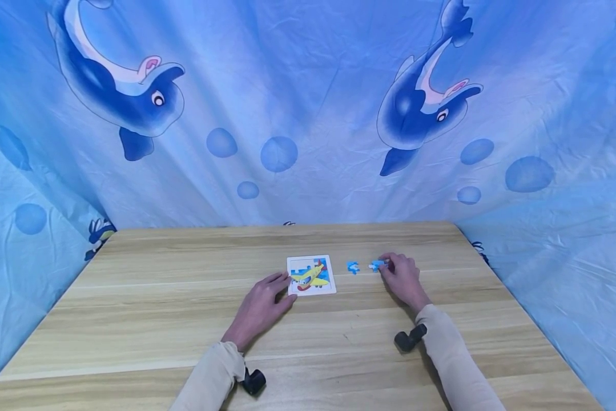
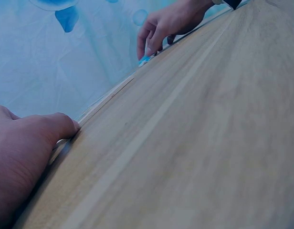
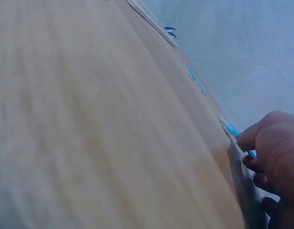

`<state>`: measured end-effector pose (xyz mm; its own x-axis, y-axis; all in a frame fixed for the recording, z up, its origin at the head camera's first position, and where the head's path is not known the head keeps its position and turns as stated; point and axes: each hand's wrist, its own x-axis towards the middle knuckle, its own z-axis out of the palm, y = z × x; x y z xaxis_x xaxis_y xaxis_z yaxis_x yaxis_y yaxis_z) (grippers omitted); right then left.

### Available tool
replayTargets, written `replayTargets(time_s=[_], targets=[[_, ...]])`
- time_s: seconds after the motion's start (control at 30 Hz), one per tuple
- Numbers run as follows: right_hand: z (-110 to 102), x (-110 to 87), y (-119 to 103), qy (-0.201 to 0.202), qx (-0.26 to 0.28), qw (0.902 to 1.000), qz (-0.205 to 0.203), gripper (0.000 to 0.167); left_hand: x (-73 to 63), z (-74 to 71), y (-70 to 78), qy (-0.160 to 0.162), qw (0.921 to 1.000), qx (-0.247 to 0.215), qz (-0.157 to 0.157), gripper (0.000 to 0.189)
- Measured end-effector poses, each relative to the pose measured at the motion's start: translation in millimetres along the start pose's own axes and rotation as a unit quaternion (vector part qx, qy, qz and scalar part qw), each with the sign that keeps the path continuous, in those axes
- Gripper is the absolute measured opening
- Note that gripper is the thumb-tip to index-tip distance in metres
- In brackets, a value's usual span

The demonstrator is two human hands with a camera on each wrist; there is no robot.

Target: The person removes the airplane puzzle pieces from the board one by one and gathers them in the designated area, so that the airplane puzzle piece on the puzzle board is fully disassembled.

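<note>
A wooden desk (image 1: pixel 338 354). The left hand (image 1: pixel 261 302) has its grip spread; the right hand's (image 1: pixel 403 276) pinches. The airplane puzzle (image 1: pixel 310 279) lies flat against the left fingers; rightward, one loose blue piece (image 1: pixel 351 266), then the pinched piece (image 1: pixel 375 265).

From here the right hand (image 1: pixel 401 278) hides one end of the piece (image 1: pixel 377 265) it pinches, and the print on the other piece (image 1: pixel 351 264) is too small for me to make out. Both sleeves (image 1: pixel 454 359) and the table (image 1: pixel 338 354) run off the bottom of the head view. The left wrist view crops the left hand (image 1: pixel 262 303); the right wrist view cuts off the tray (image 1: pixel 308 258) up top.
</note>
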<state>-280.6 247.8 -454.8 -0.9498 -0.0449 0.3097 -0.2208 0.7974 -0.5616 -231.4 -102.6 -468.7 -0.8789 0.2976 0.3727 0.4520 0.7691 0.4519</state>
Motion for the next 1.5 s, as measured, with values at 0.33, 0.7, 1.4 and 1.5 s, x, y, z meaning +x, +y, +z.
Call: replayTargets(time_s=[0.33,0.7,1.4,1.5], targets=[[2.3,2.6,2.6,0.010,-0.010,0.9998,-0.016,0.019,-1.0,-0.3,-1.0,0.005,1.0000,0.003,0.006,0.049],[5.3,0.2,5.6,0.018,-0.034,0.9989,-0.027,0.017,-1.3,-1.0,-0.4,0.002,1.0000,-0.003,0.002,0.050],[9.8,-0.8,11.4,0.067,0.012,0.9956,-0.064,0.017,-0.9,-0.8,-0.4,0.002,1.0000,-0.008,0.002,0.049],[9.0,-1.0,9.6,0.075,0.014,0.9942,-0.075,0.018,-0.1,-0.7,-0.4,0.002,1.0000,-0.009,0.001,0.050]])
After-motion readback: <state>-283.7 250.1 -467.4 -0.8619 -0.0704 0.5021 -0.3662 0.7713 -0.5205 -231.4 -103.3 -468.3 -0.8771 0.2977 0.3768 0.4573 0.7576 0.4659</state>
